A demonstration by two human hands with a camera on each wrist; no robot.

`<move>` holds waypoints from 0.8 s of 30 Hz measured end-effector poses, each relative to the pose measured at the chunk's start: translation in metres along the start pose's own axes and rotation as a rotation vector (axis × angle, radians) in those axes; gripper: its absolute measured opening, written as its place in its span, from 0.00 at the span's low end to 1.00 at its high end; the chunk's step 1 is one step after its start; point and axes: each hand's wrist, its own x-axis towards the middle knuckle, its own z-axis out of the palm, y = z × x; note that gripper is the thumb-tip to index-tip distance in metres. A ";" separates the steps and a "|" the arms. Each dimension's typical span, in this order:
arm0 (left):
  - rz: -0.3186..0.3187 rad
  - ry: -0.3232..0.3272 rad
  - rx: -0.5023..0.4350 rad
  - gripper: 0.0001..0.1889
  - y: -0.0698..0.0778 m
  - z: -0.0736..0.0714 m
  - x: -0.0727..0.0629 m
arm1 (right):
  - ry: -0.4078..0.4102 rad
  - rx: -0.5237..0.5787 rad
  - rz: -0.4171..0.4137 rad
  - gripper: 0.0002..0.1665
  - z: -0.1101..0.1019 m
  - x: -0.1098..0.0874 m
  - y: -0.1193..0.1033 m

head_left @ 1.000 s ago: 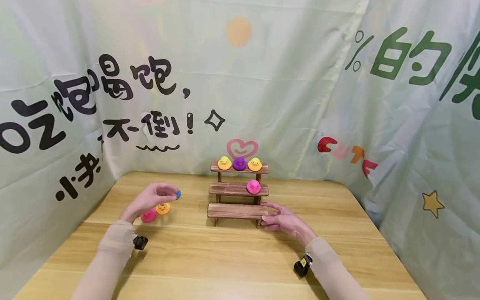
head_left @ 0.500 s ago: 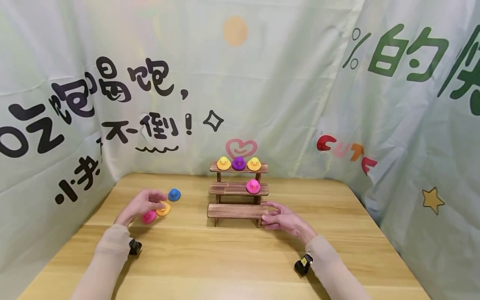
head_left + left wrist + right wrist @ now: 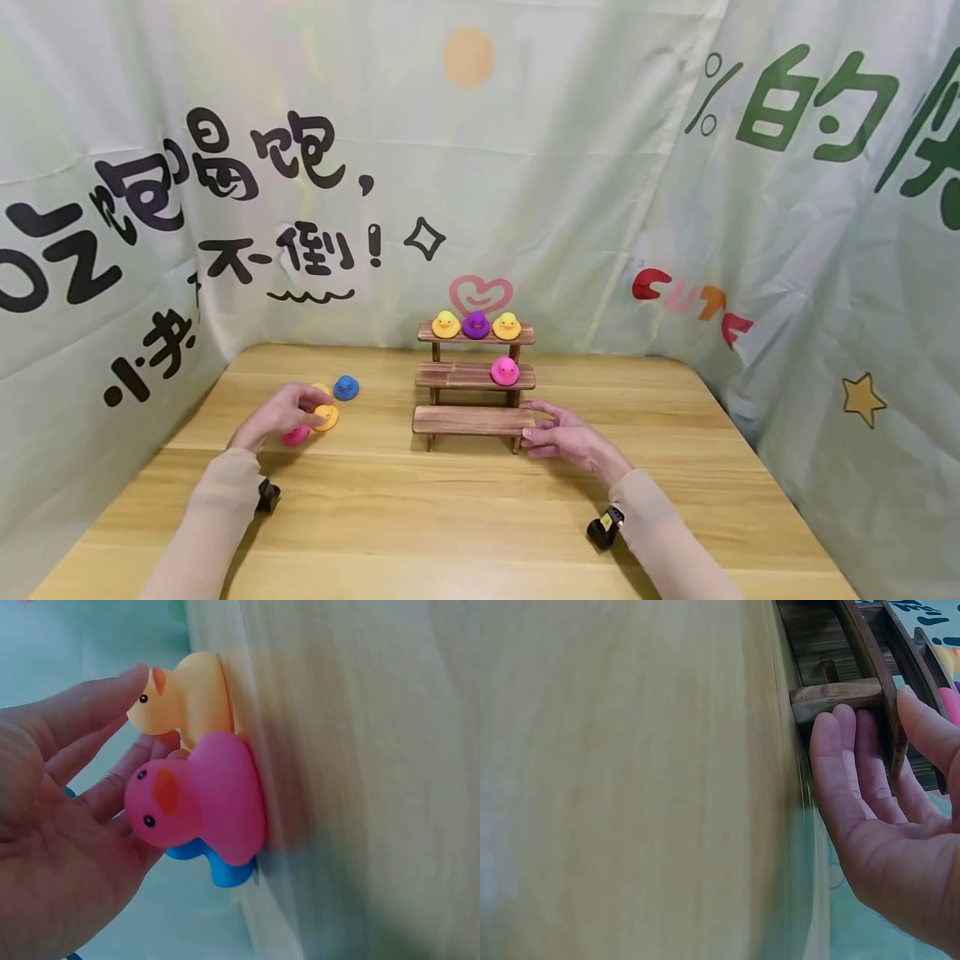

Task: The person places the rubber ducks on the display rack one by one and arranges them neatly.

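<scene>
In the head view, my left hand point(image 3: 281, 414) is at a yellow-orange rubber duck point(image 3: 325, 417) on the table. Its thumb touches that duck's head point(image 3: 154, 712) in the left wrist view, with the other fingers reaching round behind. Close under the palm sits a pink rubber duck point(image 3: 217, 799), and part of a blue one point(image 3: 229, 871) shows behind it. My right hand point(image 3: 572, 438) grips the right end of the lowest board of a small three-tier wooden shelf point(image 3: 465, 421). In the right wrist view, thumb and fingers lie on either side of the board point(image 3: 877, 660).
Yellow point(image 3: 446, 326), purple point(image 3: 476, 326) and yellow point(image 3: 507, 327) ducks line the top tier. One pink duck point(image 3: 505, 372) is at the middle tier's right. A blue duck point(image 3: 346, 387) stands beyond my left hand, beside a partly hidden yellow duck point(image 3: 321, 389). Printed cloth point(image 3: 570, 250) surrounds the table.
My left hand let go of the blue duck, leaving it on the table, then drew back left and down to the yellow-orange duck. My right hand stays on the shelf.
</scene>
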 end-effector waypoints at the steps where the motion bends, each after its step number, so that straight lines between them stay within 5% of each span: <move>1: -0.002 -0.005 0.001 0.18 0.001 0.000 0.000 | 0.000 -0.003 0.000 0.40 0.000 0.000 0.000; 24: -0.030 -0.006 0.079 0.17 0.005 0.006 0.004 | 0.011 -0.001 -0.009 0.40 0.000 -0.001 0.001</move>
